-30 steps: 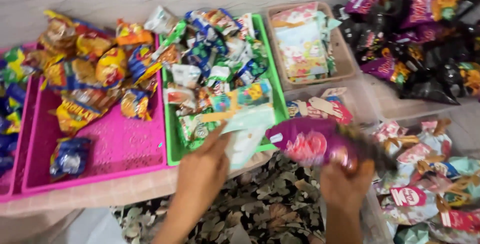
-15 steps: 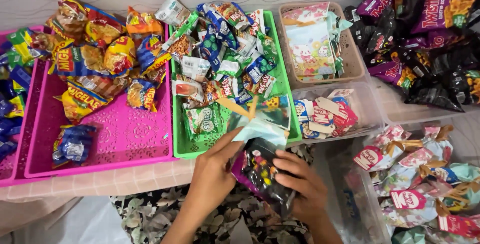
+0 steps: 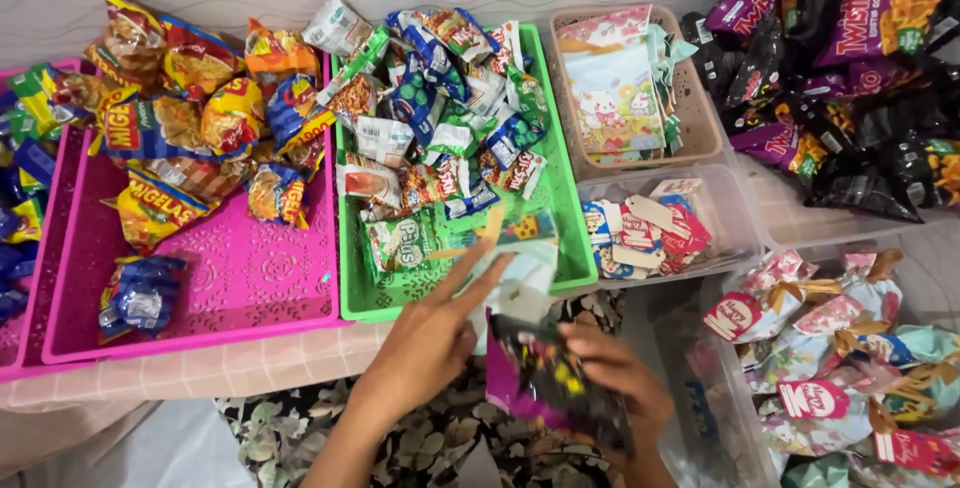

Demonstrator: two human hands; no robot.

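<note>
My left hand (image 3: 425, 343) holds a pale printed gift bag (image 3: 520, 273) by its mouth, fingers spread, just in front of the green tray (image 3: 560, 248). My right hand (image 3: 620, 388) grips a dark purple snack packet (image 3: 545, 378) and holds it at the opening of that bag, low in the middle of the view. The packet partly overlaps the bag, so how deep it sits inside cannot be told.
A pink tray (image 3: 250, 278) with orange and blue snack packs lies left. Small sachets fill the green tray. A beige basket (image 3: 690, 98) of printed bags and a clear tub (image 3: 740, 218) of tags sit right, dark snack packets (image 3: 850, 128) behind, tied gift bags (image 3: 850, 348) at lower right.
The purple packet came from the right, out at arm's length, down to the mouth of the gift bag. Both hands drew together over the floral cloth. The camera tilted slightly.
</note>
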